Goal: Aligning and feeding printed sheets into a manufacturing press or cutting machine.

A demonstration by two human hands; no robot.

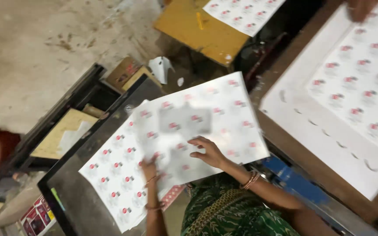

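Observation:
A white printed sheet (206,113) with rows of small red and black marks lies tilted over a stack of like sheets (110,175) on a dark table (79,201). My left hand (149,169) pinches the top sheet at its near left edge. My right hand (208,153) rests flat on the same sheet near its lower middle, fingers spread. The top sheet looks blurred.
To the right, a white board (329,144) carries another printed sheet (364,87), with another person's hand (359,8) at its far corner. A yellow board (197,32) with a sheet lies at the back. Blue metal frame (287,175), cardboard box (125,72) and concrete floor (31,43) surround the table.

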